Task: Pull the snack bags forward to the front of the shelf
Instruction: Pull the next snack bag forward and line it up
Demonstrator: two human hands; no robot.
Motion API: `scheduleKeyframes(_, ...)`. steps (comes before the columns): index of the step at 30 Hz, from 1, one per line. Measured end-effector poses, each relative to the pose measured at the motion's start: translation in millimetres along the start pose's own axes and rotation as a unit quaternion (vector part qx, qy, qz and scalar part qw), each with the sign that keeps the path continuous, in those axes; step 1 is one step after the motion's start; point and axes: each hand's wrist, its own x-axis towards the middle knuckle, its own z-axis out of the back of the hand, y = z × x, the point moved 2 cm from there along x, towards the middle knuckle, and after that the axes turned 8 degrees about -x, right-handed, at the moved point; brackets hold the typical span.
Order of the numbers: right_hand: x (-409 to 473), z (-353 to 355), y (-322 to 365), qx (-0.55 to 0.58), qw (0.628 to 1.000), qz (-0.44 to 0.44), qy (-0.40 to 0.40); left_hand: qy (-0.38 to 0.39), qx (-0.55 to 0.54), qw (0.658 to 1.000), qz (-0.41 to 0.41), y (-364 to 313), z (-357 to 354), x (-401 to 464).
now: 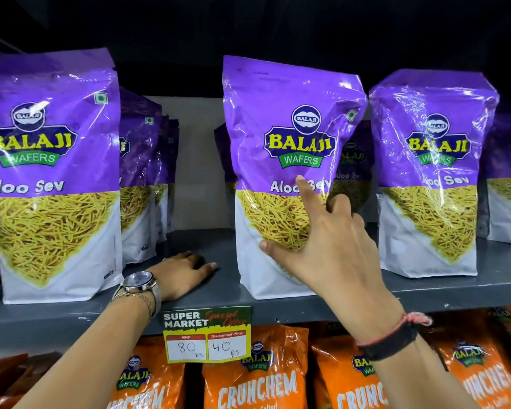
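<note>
Grey metal shelving [425,293] fills the view, dark above and behind, with orange snack bags [257,379] on the tier below and a price tag [207,335] clipped to the front lip. Three purple snack bags stand at the front: the left bag [53,178] and the middle bag [289,172] sit right at the edge, the right bag [428,178] a little further in. More purple bags [142,187] wait deeper back beside the left one, and another stands behind the middle bag. The right hand [322,246] lies against the middle bag's lower right face, thumb and forefinger spread wide across the front, the other fingers reaching round its side; whether it truly grips is hard to tell. The left hand [186,273] rests flat on bare shelf between the left and middle bags, holding nothing. The middle bag is tall, glossy and leaning slightly, with its base already near the lip, so a further tug low down could likely tip it off the edge or let the slick film slide from the fingers. Reaching past it for the rear bags may also knock it forward.
</note>
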Motion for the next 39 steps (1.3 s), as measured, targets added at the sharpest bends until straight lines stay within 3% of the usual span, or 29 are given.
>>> scheduleKeyframes(13, -12, 12, -4, -0.01, 1.0, 0.009, 0.028, -0.005, -0.016, 1.0, 0.005, -1, 1, -2)
scheduleKeyframes(39, 10, -21, -8, 0.107, 0.991, 0.034, 0.071, -0.004, -0.021, 1.0, 0.022, 1, 1, 0)
